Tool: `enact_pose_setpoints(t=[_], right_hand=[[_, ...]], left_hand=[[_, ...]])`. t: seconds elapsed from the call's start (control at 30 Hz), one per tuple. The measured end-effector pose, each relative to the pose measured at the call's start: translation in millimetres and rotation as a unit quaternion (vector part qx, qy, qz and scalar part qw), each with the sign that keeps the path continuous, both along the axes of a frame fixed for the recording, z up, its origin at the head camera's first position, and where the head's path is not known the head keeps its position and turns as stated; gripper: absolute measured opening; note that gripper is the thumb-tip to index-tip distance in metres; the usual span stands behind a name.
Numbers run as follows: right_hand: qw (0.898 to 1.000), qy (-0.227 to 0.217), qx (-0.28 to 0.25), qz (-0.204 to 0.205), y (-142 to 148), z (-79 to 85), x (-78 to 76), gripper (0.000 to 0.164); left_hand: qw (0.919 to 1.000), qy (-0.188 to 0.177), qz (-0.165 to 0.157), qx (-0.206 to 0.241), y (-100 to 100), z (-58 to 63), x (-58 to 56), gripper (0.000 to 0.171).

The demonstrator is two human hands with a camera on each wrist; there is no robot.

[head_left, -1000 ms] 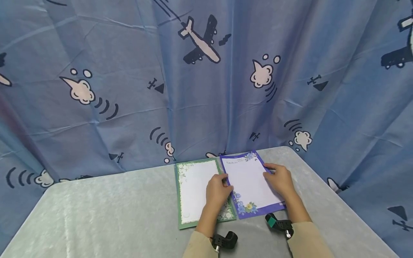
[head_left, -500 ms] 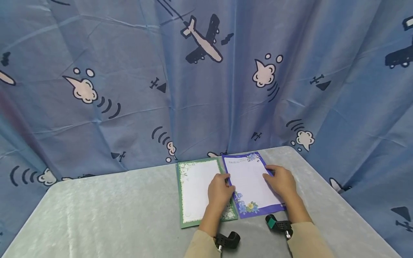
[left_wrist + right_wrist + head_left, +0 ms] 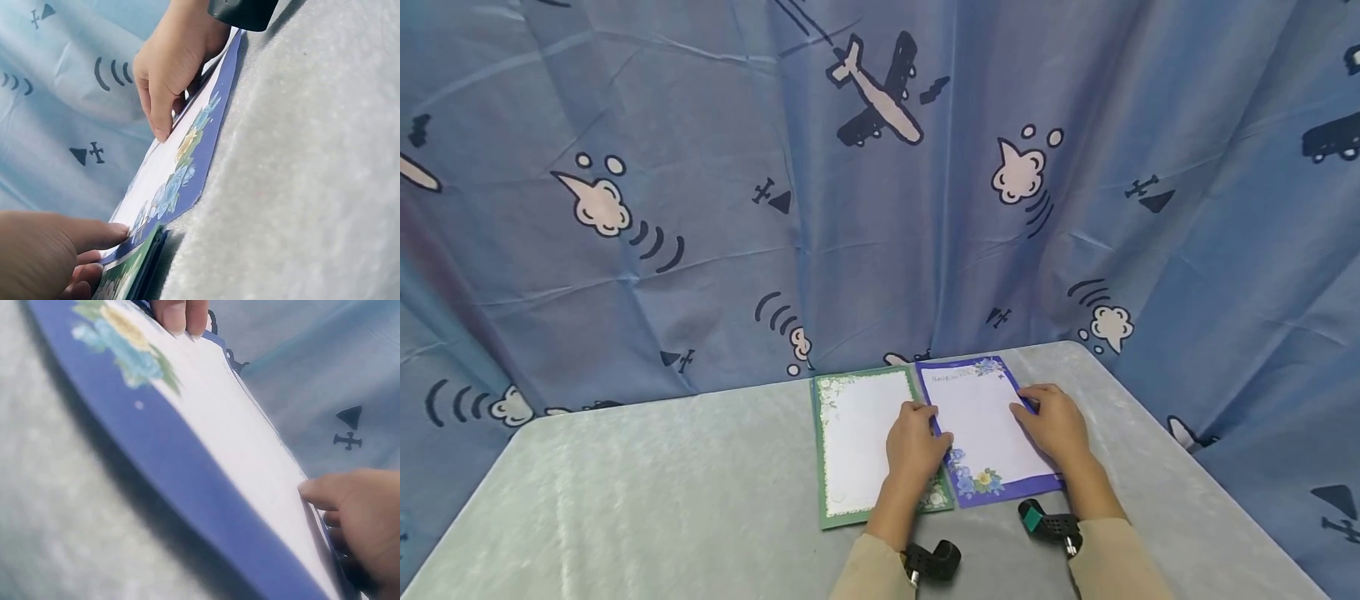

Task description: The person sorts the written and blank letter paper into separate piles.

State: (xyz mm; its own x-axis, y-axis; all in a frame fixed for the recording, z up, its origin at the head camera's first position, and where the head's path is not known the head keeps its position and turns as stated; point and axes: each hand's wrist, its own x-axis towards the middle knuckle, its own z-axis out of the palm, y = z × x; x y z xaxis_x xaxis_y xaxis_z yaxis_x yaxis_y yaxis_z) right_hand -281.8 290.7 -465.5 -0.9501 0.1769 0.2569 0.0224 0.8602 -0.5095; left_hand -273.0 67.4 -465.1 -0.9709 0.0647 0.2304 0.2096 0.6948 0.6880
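A white paper sheet with a purple flowered border [image 3: 973,417] lies tilted at the right in the head view, its right edge slightly raised. My left hand [image 3: 914,442] pinches its left edge, thumb on top and fingers curled at the side, as the left wrist view shows. On the opposite edge my right hand [image 3: 1054,423] grips the sheet, with the thumb [image 3: 315,490] on the white face and the other fingers beyond the edge. Left of it lies a green-bordered sheet [image 3: 857,442], partly hidden under my left hand and forearm. Faint writing shows near the purple sheet's top.
A pale, fuzzy cloth covers the table [image 3: 662,483]. Behind it hangs a blue curtain [image 3: 700,208] printed with planes and clouds. Black wrist cameras sit on the left wrist [image 3: 934,561] and right wrist [image 3: 1048,521].
The head view has shifted a little, moving everything slightly across the picture. My left hand has moved slightly right along the purple sheet's edge; the right hand keeps its hold.
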Motion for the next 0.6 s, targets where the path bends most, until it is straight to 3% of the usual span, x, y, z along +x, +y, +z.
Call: enact_pose_setpoints(t=[0.27, 0.6], right_hand=[[1.000, -0.004, -0.012, 0.001, 1.0, 0.0, 0.9, 0.040], [1.000, 0.002, -0.006, -0.001, 0.0, -1.4, 0.6, 0.039]], left_hand=[[0.9994, 0.009, -0.013, -0.031, 2.3, 0.9, 2.6, 0.048], [0.9997, -0.006, -0.013, -0.021, 2.4, 1.9, 2.4, 0.057]])
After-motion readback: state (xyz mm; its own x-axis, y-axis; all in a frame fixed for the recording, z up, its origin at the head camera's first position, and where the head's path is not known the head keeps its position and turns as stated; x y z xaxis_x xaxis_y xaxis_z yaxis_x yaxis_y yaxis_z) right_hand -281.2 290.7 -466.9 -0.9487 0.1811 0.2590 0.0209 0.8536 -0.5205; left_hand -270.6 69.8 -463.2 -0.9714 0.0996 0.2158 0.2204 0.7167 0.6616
